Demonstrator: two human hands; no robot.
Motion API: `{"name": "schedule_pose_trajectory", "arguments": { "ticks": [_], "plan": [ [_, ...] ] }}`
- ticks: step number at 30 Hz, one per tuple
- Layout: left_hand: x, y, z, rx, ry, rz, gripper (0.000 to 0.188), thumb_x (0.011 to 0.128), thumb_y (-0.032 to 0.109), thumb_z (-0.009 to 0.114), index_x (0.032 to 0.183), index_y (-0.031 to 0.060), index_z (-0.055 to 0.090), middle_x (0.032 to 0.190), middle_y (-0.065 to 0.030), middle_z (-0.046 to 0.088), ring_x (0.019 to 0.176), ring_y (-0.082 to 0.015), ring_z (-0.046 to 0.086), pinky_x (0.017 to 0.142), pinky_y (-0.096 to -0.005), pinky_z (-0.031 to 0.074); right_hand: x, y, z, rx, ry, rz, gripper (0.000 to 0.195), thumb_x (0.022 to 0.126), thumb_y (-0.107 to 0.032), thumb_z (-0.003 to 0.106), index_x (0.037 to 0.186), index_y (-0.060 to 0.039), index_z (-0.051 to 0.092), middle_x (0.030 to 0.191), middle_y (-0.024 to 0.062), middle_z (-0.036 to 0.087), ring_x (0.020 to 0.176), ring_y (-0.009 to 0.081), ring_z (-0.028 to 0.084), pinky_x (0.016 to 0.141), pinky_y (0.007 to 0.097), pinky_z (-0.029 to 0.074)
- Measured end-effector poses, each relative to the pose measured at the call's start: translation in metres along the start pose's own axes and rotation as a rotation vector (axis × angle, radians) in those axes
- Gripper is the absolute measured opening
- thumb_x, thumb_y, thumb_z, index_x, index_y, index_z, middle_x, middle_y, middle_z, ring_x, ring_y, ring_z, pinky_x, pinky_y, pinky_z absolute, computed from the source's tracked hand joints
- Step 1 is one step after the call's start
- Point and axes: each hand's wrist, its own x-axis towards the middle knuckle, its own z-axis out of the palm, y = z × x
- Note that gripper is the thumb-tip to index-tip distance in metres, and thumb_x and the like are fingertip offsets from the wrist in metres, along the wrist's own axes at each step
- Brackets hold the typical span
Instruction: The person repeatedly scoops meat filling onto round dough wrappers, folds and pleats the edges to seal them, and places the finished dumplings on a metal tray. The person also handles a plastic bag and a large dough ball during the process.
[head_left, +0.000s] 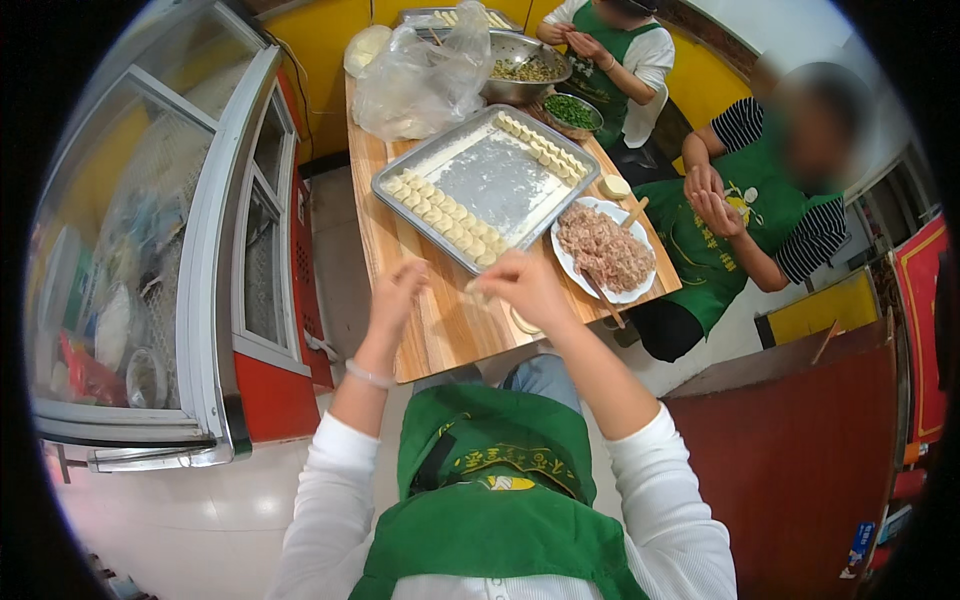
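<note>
My right hand (521, 289) pinches a small dumpling (475, 292), blurred, just off the near corner of a metal tray. My left hand (402, 292) is over the wooden table at the left, fingers apart, and nothing shows in it. Rows of folded dumplings (444, 212) line the near left side of the floured tray (487, 182), and more (541, 147) lie along its far right side. Partly under my right forearm is a stack of round dough wrappers (525, 321). To the right stands a white plate of minced meat (606, 247) with a wooden stick in it.
At the table's back are a plastic bag (431, 75), a steel bowl of chopped filling (525, 69) and a bowl of chopped greens (570, 111). More wrappers (614, 187) lie near the plate. Two co-workers in green aprons sit at the right. A glass display case (150, 247) stands left.
</note>
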Motion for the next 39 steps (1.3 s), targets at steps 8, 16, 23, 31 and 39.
{"name": "schedule_pose_trajectory", "arguments": {
  "ticks": [8, 16, 23, 31, 39],
  "plan": [
    [0.074, -0.044, -0.03, 0.528, 0.403, 0.507, 0.006, 0.077, 0.005, 0.055, 0.078, 0.0019, 0.061, 0.076, -0.0105, 0.058, 0.065, -0.0182, 0.057, 0.059, -0.0275, 0.045, 0.153, 0.053, 0.016, -0.03, 0.087, 0.141, 0.01, 0.069, -0.008, 0.07, 0.07, 0.0004, 0.064, 0.066, 0.0077, 0.064, 0.055, 0.0144, 0.06, 0.051, 0.0266, 0.046],
    [0.069, -0.039, -0.03, 0.53, 0.382, 0.46, 0.005, 0.075, 0.004, 0.055, 0.074, 0.0016, 0.06, 0.074, -0.0097, 0.056, 0.062, -0.0191, 0.056, 0.058, -0.0281, 0.045, 0.252, 0.101, 0.055, 0.278, 0.08, 0.437, 0.009, 0.074, -0.002, 0.067, 0.076, -0.0009, 0.059, 0.071, 0.0085, 0.063, 0.06, 0.0156, 0.062, 0.054, 0.0266, 0.053],
    [0.072, -0.041, -0.032, 0.517, 0.376, 0.47, 0.004, 0.074, 0.004, 0.057, 0.073, 0.0016, 0.059, 0.074, -0.0098, 0.056, 0.061, -0.02, 0.057, 0.057, -0.0286, 0.046, 0.266, 0.114, 0.081, 0.318, 0.05, 0.519, 0.009, 0.074, -0.001, 0.067, 0.076, -0.0012, 0.057, 0.072, 0.0097, 0.062, 0.059, 0.0175, 0.062, 0.053, 0.0288, 0.053],
    [0.067, -0.037, -0.029, 0.557, 0.39, 0.469, 0.002, 0.074, 0.004, 0.057, 0.073, 0.0027, 0.059, 0.073, -0.0096, 0.056, 0.06, -0.0204, 0.057, 0.056, -0.0289, 0.045, 0.264, 0.115, 0.086, 0.425, 0.012, 0.568, 0.019, 0.079, -0.001, 0.058, 0.098, -0.0002, 0.057, 0.082, 0.0099, 0.062, 0.07, 0.0203, 0.063, 0.061, 0.031, 0.053],
    [0.078, -0.045, -0.031, 0.64, 0.4, 0.548, 0.005, 0.074, 0.006, 0.056, 0.073, 0.0039, 0.061, 0.072, -0.0121, 0.058, 0.062, -0.0249, 0.059, 0.057, -0.0316, 0.047, 0.233, 0.081, 0.015, 0.326, -0.058, 0.474, 0.027, 0.084, -0.004, 0.043, 0.107, -0.0019, 0.058, 0.085, 0.0093, 0.061, 0.073, 0.0194, 0.064, 0.064, 0.0301, 0.052]
  ]
}}
